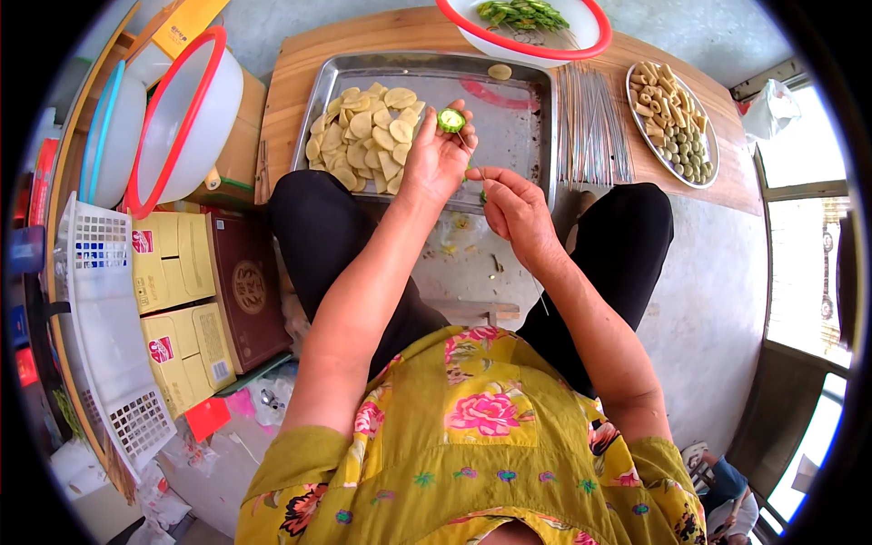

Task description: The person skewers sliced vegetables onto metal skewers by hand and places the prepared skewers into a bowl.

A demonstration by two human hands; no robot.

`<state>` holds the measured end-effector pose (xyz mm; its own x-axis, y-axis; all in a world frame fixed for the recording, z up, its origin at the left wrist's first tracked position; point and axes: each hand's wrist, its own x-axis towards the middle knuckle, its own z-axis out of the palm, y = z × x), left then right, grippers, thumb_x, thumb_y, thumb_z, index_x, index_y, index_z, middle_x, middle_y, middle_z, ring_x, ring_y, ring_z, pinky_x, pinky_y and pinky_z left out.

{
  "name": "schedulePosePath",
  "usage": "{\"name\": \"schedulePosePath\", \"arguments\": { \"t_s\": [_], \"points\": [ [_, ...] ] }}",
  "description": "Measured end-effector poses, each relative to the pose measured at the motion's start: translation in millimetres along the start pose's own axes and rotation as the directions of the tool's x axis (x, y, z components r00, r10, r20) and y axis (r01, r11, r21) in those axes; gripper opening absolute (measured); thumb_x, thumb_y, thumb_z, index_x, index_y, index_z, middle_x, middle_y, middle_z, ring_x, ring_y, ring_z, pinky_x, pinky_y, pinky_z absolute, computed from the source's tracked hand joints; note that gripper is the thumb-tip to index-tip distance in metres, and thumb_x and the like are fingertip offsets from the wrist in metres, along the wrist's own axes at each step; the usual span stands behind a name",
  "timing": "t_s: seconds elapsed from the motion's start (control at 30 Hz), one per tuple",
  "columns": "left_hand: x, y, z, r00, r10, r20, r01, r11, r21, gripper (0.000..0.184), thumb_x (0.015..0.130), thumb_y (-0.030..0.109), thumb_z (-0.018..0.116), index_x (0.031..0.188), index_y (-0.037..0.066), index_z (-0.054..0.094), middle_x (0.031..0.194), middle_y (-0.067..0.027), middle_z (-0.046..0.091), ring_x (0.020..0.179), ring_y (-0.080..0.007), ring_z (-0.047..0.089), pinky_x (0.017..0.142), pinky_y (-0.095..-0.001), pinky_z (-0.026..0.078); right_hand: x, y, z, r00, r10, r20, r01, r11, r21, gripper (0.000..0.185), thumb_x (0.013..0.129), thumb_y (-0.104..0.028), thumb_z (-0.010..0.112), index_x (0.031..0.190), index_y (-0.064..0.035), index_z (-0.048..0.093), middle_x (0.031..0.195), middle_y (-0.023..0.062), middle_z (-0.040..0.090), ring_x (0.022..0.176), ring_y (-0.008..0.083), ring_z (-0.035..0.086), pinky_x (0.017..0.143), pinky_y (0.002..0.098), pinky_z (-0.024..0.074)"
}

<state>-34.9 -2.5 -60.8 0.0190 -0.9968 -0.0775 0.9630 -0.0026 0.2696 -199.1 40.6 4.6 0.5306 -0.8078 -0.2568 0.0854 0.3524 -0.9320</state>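
Your left hand (439,154) pinches one green slice (450,120) over one metal tray (500,136) on the bench (400,34); your right hand's (516,211) grip pinches one skewer (545,304), apparently.

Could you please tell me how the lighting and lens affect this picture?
Head view: the window at right is washed out; wide-angle distortion bows the table, with dark corners; the tray mirrors the bowl's red rim; left hand and right hand look fairly sharp, with no obvious motion blur.
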Motion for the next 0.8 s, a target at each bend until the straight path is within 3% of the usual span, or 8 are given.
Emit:
{"name": "schedulePosePath", "arguments": {
  "t_s": [0.37, 0.8],
  "points": [
    [-0.7, 0.1, 4.3, 0.994, 0.046, -0.102, -0.045, 0.999, 0.006, 0.041, 0.098, 0.036, 0.045, 0.113, -0.001, 0.055, 0.095, -0.0108, 0.059, 0.079, -0.0185, 0.053, 0.073, -0.0302, 0.046, -1.5, -0.6, 2.8, 1.000, 0.005, 0.011, -0.005, 1.000, -0.029, 0.027, 0.095, -0.015, 0.044, 0.111, -0.0004, 0.062, 0.052, -0.0058, 0.037, 0.044, 0.0035, 0.030, 0.045, 0.0211, 0.0260],
    [-4.5, 3.4, 15.2, 0.998, 0.020, -0.064, -0.014, 0.996, 0.086, 0.037, 0.096, 0.032, 0.051, 0.111, -0.001, 0.056, 0.091, -0.0102, 0.059, 0.078, -0.0172, 0.054, 0.071, -0.0286, 0.047, -0.2, 0.1, -1.3, 1.000, -0.013, -0.001, 0.013, 0.999, -0.049, 0.027, 0.095, -0.013, 0.045, 0.113, 0.0001, 0.060, 0.050, -0.0059, 0.036, 0.043, 0.0034, 0.029, 0.043, 0.0199, 0.0237]
  ]
}}
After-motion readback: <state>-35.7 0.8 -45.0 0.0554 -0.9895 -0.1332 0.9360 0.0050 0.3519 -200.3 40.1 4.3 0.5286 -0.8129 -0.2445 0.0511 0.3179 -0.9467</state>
